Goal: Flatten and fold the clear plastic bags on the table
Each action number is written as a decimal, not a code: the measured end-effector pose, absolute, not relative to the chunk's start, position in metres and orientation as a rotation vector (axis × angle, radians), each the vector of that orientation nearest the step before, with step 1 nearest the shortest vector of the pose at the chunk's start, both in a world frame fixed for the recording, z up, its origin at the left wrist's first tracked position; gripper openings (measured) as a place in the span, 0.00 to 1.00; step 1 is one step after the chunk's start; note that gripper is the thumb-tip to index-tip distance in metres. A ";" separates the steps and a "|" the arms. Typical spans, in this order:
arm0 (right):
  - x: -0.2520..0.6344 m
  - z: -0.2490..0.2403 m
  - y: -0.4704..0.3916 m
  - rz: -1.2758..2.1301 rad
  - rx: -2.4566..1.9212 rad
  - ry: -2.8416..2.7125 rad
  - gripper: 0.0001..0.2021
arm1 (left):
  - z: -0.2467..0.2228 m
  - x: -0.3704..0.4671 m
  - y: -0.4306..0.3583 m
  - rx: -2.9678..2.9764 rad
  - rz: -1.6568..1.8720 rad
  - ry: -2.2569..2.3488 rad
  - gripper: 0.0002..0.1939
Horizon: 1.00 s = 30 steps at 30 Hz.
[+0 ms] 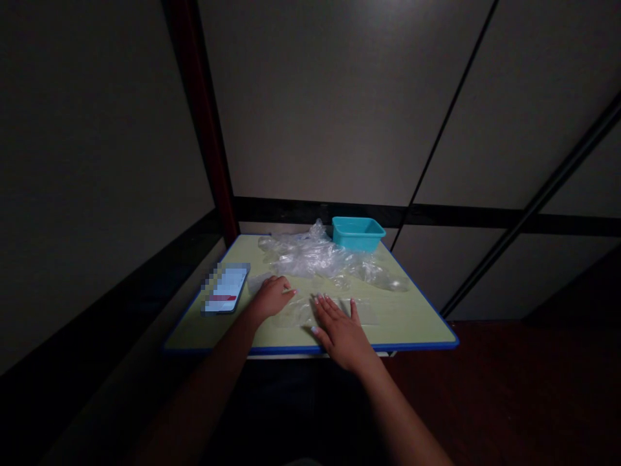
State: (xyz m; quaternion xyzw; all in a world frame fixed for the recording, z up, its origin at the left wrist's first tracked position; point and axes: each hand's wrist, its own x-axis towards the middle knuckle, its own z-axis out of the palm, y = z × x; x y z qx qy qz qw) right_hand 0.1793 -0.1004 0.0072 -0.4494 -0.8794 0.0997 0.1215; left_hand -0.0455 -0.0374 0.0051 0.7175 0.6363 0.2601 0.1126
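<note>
A flat clear plastic bag lies on the pale green table near its front edge. My right hand rests palm down on this plastic, its fingers spread. To its left, my left hand is curled low over the table with the fingers bent; what it holds, if anything, is too small to name. A whitish flat sheet shows beside the left hand. Behind both hands lies a heap of crumpled clear plastic.
A turquoise basket stands at the back right of the table. At the left edge lies a phone with a lit screen. Dark-trimmed panels rise behind the table, and another wall stands on the left.
</note>
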 end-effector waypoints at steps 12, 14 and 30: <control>0.175 0.001 -0.094 0.314 -1.282 -2.592 0.31 | 0.006 -0.043 -0.030 2.267 0.559 1.727 0.06; 0.175 0.002 -0.094 0.317 -1.275 -2.589 0.31 | 0.007 -0.044 -0.030 2.304 0.573 1.658 0.04; 0.173 0.002 -0.094 0.319 -1.280 -2.584 0.33 | 0.017 -0.060 -0.044 2.810 0.588 1.281 0.06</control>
